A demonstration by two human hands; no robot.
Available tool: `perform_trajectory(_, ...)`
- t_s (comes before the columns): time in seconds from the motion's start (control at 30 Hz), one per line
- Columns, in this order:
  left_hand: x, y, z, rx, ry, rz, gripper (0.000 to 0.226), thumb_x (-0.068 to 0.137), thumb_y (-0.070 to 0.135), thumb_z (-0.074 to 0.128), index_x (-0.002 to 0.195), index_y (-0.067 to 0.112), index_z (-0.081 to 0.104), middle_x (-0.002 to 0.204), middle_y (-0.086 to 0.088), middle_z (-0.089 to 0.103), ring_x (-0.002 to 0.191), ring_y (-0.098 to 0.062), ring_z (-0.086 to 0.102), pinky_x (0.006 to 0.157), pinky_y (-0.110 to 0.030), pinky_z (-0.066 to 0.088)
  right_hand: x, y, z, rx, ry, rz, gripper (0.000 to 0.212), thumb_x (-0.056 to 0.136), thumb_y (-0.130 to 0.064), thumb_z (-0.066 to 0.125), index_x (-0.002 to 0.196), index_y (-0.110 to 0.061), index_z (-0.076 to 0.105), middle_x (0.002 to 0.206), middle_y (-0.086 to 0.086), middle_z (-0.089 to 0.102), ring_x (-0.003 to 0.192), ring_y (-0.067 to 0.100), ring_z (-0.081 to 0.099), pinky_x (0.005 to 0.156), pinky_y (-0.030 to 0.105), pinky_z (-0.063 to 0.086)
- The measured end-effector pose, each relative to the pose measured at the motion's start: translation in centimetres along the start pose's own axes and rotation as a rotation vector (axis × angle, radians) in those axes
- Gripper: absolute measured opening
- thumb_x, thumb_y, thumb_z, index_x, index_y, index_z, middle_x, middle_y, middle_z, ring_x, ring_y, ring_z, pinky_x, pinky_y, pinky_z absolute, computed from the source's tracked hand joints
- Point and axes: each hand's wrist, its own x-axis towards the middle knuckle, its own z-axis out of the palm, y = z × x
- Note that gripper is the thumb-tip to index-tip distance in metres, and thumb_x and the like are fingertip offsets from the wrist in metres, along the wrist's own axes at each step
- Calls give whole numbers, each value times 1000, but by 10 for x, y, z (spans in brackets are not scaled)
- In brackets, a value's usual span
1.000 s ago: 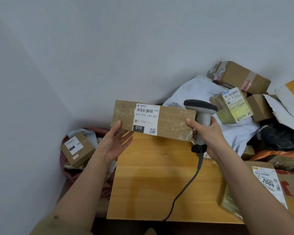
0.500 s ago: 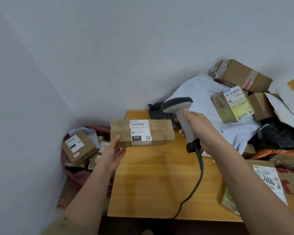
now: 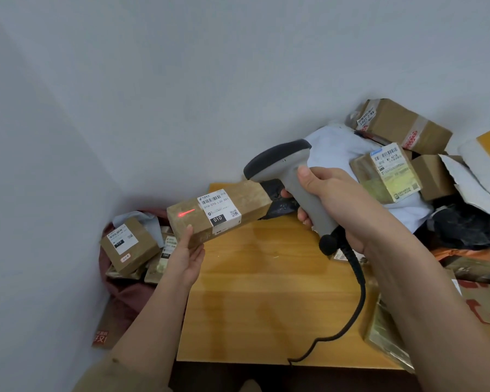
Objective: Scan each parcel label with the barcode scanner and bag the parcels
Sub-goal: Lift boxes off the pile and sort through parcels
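**Scanner beam on the box, just left of its label**

My right hand (image 3: 343, 205) is wrapped round the grey grip of the barcode scanner (image 3: 289, 176), thumb laid up the near side, fingers curled round the far side. The scanner head points left and down. Its black cable (image 3: 354, 301) drops from the grip's base, curves over the wooden table (image 3: 266, 292) and runs off the near edge.

My left hand (image 3: 186, 257) holds the long brown parcel (image 3: 218, 213) by its left end: thumb up against the near face, palm underneath; the other fingers are hidden behind the box, so I cannot tell how they lie. The parcel is in the air above the table's far-left corner, tilted with its right end higher and farther. Its white label (image 3: 219, 210) reads 010. A red laser line (image 3: 186, 213) falls on bare cardboard just left of the label.

Left of the table, a dark red bag (image 3: 125, 290) holds several small labelled boxes (image 3: 128, 244). On the right, a heap of parcels (image 3: 393, 159) rests against the wall.
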Motion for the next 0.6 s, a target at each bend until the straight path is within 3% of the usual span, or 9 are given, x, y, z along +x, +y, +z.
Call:
perform_trajectory(0.1, 1, -1, 0, 1, 21, -4, 63, 88, 24, 70, 140, 4, 40, 139, -23, 48, 131, -31, 46, 114, -38, 35, -3, -5, -3, 21, 16, -26, 33, 105, -34, 45, 101, -8, 64, 103, 13, 71, 55, 15, 56, 57, 30, 49)
perform_trajectory(0.27, 2, -6, 2, -6, 40, -7, 65, 88, 24, 71, 141, 5, 38, 139, -22, 47, 131, -31, 46, 114, -39, 35, -5, -7, -11, 38, 25, -25, 37, 105, -34, 45, 106, -3, 64, 81, 2, 70, 52, 14, 55, 51, 26, 48)
perform_trajectory(0.43, 4, -12, 2, -42, 91, -35, 67, 87, 30, 71, 140, 5, 39, 130, -23, 49, 128, -33, 47, 112, -40, 38, -2, -3, -15, 144, 0, 33, 36, 104, -35, 47, 110, -3, 62, 93, 7, 74, 50, 14, 55, 49, 27, 48)
perform_trajectory(0.53, 3, -15, -1, -75, 129, -59, 58, 88, 38, 69, 132, 10, 43, 118, -17, 52, 115, -31, 54, 106, -39, 44, 4, 6, -16, 127, -23, 81, 37, 103, -38, 48, 110, -5, 64, 75, -1, 73, 47, 12, 56, 45, 24, 47)
perform_trajectory(0.6, 2, -18, -8, -115, 162, -69, 54, 88, 44, 66, 124, 12, 43, 109, -14, 54, 99, -29, 57, 95, -39, 50, 9, 15, -13, 92, -38, 86, 33, 101, -38, 52, 109, -8, 64, 89, 1, 74, 49, 10, 57, 47, 23, 48)
